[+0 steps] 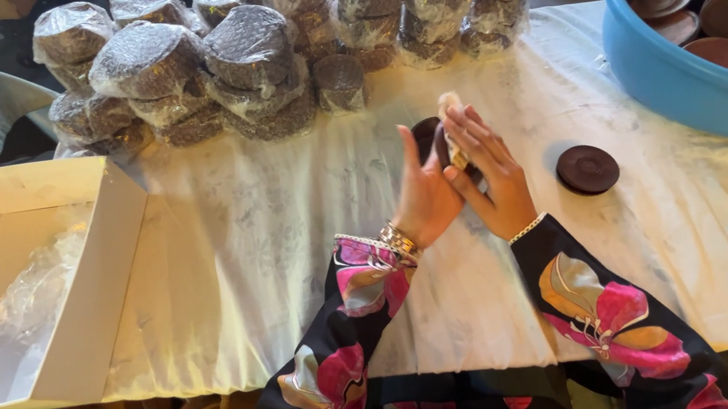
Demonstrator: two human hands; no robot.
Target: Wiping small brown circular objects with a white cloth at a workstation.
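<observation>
My left hand [422, 195] holds a small dark brown round lid [425, 137] upright by its edge, above the white cloth-covered table [294, 242]. My right hand [489, 174] presses a pale wad of cloth [449, 109] against the lid's face. Both hands are close together at the table's middle. A second dark brown lid [586, 169] lies flat on the cloth just right of my right hand.
A blue plastic tub [674, 70] with several brown lids stands at the right. Several round bundles in bubble wrap [268, 48] are stacked along the far edge. An open white box [67, 300] with clear plastic inside sits at the left.
</observation>
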